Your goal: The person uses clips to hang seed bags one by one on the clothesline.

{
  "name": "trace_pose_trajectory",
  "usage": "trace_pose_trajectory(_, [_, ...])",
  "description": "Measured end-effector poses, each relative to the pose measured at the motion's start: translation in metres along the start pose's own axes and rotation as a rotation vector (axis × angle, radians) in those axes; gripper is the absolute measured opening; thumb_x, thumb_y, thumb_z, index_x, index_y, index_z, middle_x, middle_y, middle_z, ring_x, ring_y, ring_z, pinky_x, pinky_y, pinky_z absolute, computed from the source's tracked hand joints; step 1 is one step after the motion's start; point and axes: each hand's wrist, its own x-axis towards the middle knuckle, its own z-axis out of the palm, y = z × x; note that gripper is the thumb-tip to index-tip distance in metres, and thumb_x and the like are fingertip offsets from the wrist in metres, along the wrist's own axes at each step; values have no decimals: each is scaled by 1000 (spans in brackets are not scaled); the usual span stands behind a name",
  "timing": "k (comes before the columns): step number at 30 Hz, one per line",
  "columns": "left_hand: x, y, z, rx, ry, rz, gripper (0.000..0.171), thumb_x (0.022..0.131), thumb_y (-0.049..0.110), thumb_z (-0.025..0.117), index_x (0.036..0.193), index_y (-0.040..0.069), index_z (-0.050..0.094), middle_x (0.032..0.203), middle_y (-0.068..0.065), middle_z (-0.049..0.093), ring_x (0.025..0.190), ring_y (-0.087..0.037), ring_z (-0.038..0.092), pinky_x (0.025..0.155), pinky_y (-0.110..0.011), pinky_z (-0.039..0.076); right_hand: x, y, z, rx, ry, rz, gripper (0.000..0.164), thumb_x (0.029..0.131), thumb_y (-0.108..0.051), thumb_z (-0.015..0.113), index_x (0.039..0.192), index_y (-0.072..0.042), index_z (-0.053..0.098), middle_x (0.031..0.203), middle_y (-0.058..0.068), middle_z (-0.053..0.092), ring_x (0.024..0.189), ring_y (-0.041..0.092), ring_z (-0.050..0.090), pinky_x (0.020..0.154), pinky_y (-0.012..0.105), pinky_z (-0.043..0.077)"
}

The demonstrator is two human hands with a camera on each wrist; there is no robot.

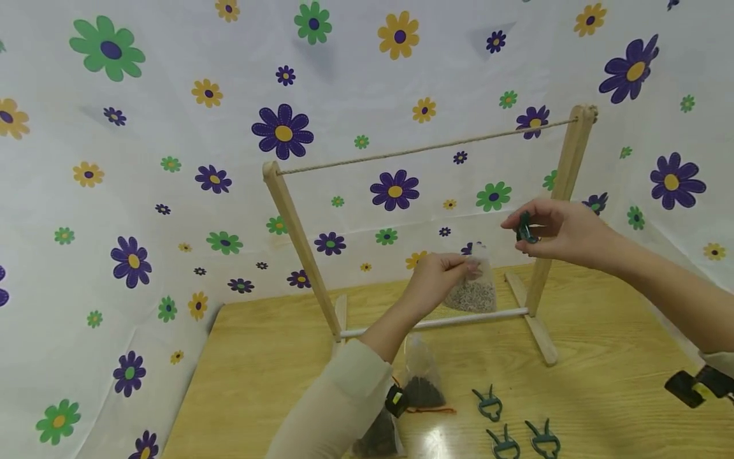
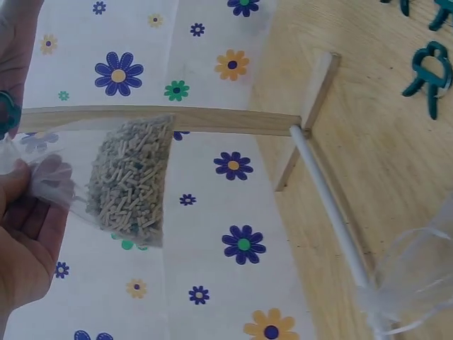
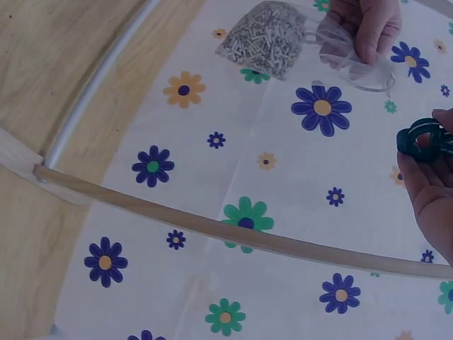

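A clear bag [image 1: 474,296] of pale pellets hangs from the left grip [image 1: 440,280], whose thumb and fingers pinch its neck together; the pellets sit in its lower part, below and right of that grip. Higher and farther right, the right grip [image 1: 564,233] pinches a green clip [image 1: 525,229], thumb and fingers parted only by its width.

A wooden frame [image 1: 298,242] has one post left of the left grip and the other behind the right; a rope [image 1: 424,149] runs above both grips, a white rod [image 1: 467,317] below them.

The desk [image 1: 246,376] is yellow wood-grain, with glare on its near part. Below the right grip, three loose clips [image 1: 489,406] lie apart. Below the left grip, a dark-filled bag [image 1: 423,386] rests beside an orange cord [image 1: 431,410]; a second dark bag [image 1: 378,440] is partly hidden by the left sleeve [image 1: 338,395].

Beyond the grips and along both sides rises a creased white sheet [image 1: 344,76] with purple, green and yellow flowers.
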Motion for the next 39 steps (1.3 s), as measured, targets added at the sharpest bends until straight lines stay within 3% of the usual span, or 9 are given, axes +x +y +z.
trace_pose_trajectory(5, [19,22,1,-59,122,39,22,88,29,59,97,13,72,87,2,72,75,1,60,65,-17,47,7,-13,-20,-46,41,31,29,79,-6,69,107,-6,60,96,-17,60,89,-6,59,73,10,48])
trace_pose_trajectory(14, [49,58,4,-192,163,78,25,88,26,60,96,5,70,88,-7,71,77,-7,66,68,-18,51,24,-32,-53,22,169,36,25,83,-10,65,107,-5,61,99,-16,64,90,-7,60,76,6,44])
trace_pose_trajectory(19, [63,75,-3,-156,212,88,28,89,26,57,104,5,68,92,-7,71,81,-10,66,68,-17,51,38,-43,-71,146,323,98,17,83,-12,65,100,-7,67,88,-15,68,85,0,60,76,6,42])
trace_pose_trajectory(24, [76,88,-6,-66,235,73,27,89,28,57,106,8,68,94,0,71,81,-5,62,67,-14,47,49,-48,-87,361,409,97,17,81,-9,67,96,-1,69,87,-8,71,94,12,56,84,10,43])
trace_pose_trajectory(29, [85,99,-3,-58,266,70,28,90,29,56,107,10,67,94,2,70,79,-2,61,65,-13,46,64,-49,-97,469,411,113,17,79,-8,69,94,1,70,92,-5,70,103,13,53,82,12,44])
trace_pose_trajectory(36, [88,114,3,-155,294,97,29,91,26,55,111,8,65,97,-2,70,82,-4,65,69,-12,49,76,-48,-92,298,300,147,22,81,-14,69,97,0,69,95,-7,68,106,12,48,80,16,41])
trace_pose_trajectory(39, [89,118,2,-165,324,128,28,91,26,54,110,9,66,96,-1,71,79,-3,65,69,-11,48,79,-47,-89,270,278,155,24,80,-17,69,98,-2,69,95,-9,68,105,12,50,92,23,37])
